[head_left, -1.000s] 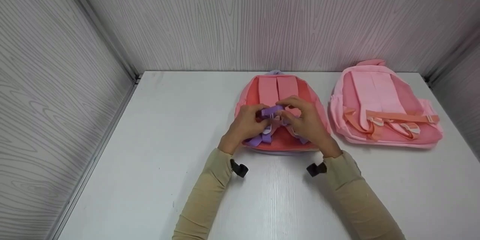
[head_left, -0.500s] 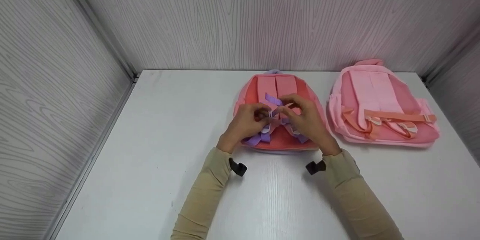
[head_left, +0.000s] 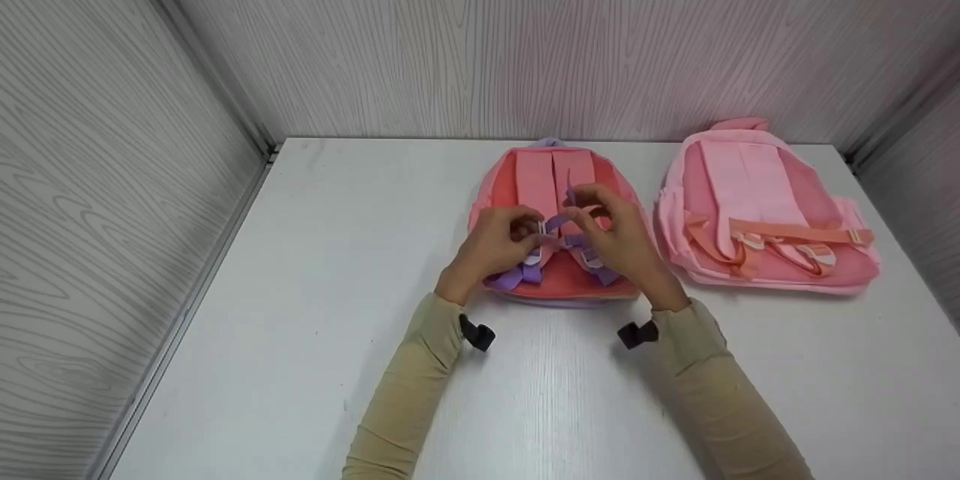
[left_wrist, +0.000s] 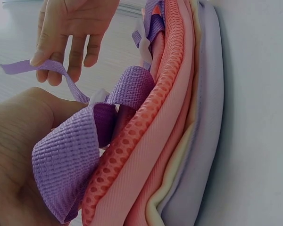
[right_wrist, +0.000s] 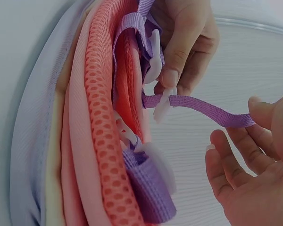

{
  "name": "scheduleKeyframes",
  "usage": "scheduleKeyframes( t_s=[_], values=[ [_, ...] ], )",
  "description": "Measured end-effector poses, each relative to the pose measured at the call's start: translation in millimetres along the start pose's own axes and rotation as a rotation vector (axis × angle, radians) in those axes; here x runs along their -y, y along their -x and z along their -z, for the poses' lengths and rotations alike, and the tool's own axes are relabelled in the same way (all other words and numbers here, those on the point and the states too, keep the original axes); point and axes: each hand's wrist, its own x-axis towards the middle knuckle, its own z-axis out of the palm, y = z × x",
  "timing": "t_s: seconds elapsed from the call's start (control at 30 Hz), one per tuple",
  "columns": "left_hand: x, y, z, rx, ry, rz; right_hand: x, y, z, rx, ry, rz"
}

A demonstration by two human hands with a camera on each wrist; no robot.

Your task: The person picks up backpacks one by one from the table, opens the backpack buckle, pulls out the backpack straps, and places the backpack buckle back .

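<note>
A small coral backpack (head_left: 556, 283) lies with its shoulder straps up, near the middle of the table's far side. Over it, my left hand (head_left: 489, 246) pinches a white plastic buckle (right_wrist: 162, 106) between thumb and fingers. Threaded through that buckle is a purple webbing strap (right_wrist: 203, 108). My right hand (head_left: 621, 236) pinches this strap between thumb and forefinger, to the right of the buckle; the strap's free end sticks up past the fingers. Other purple webbing (left_wrist: 68, 162) hangs beside my left hand in the left wrist view. Part of the buckle is hidden by the left fingers.
To the right lies a larger pink backpack (head_left: 757, 187) with orange straps (head_left: 799, 231), also straps up. The white table (head_left: 315, 300) meets a grey wood-grain wall (head_left: 420, 45) at the back and another panel (head_left: 82, 187) at the left.
The purple strap, earlier a loop between both hands, now runs from the buckle to my right hand. That hand has shifted slightly right, while the left stays nearly still.
</note>
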Motion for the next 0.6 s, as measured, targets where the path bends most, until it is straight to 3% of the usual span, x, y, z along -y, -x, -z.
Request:
scheduleKeyframes(
  t_s=[0.13,0.3,0.6],
  values=[
    [0.0,0.0,0.2,0.002,0.013,0.012,2,1.1,3,-0.013,0.013,-0.056],
    [-0.7,0.0,0.6,0.001,0.027,0.016,1,2.2,7,-0.031,-0.012,-0.063],
    [-1.0,0.1,0.0,-0.007,0.039,0.005,2,3.7,18,-0.082,-0.157,-0.102]
  ],
)
